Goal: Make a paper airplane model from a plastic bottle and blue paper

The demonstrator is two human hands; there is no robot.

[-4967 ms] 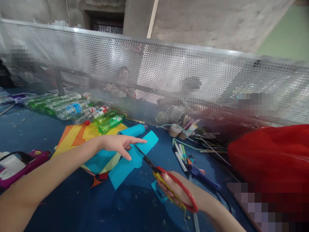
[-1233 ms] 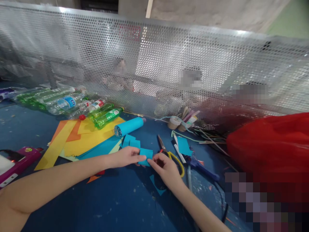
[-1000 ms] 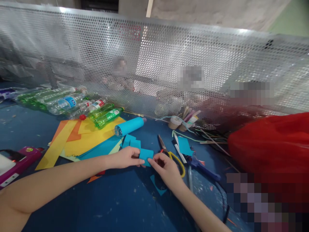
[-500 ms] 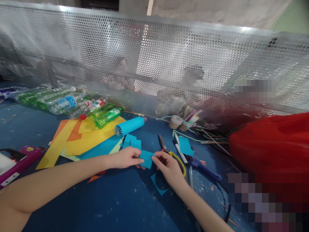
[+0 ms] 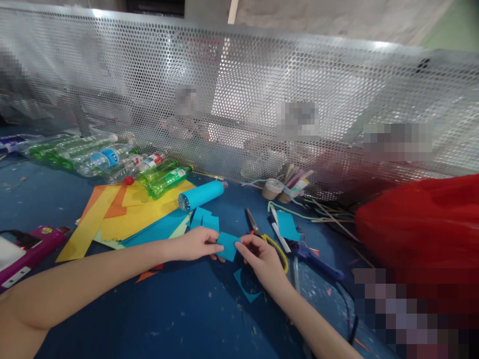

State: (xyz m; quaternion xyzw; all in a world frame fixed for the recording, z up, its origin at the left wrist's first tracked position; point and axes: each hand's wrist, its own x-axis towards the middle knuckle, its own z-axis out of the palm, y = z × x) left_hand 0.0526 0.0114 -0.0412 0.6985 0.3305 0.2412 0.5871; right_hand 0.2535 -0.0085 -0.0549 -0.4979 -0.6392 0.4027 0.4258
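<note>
A small square of blue paper point(image 5: 227, 245) is pinched between both hands just above the blue table point(image 5: 157, 314). My left hand point(image 5: 197, 244) grips its left edge with closed fingers. My right hand point(image 5: 262, 259) pinches its right edge. The scissors point(image 5: 266, 237), with yellow and red handles, lie on the table just beyond my right hand. More blue paper pieces point(image 5: 205, 219) lie behind the held square, and a blue scrap point(image 5: 245, 288) lies under my right wrist.
Yellow and orange sheets point(image 5: 123, 212), a bottle wrapped in blue paper point(image 5: 200, 195) and several plastic bottles point(image 5: 108, 162) lie at left. A perforated metal screen point(image 5: 239, 104) stands behind. A red bag point(image 5: 422, 229) sits at right, a pink device point(image 5: 26, 249) at far left.
Five seconds ago my right hand held the scissors at a long blue strip; now the scissors lie on the table and both hands hold a small blue square. In the last second it shifted slightly.
</note>
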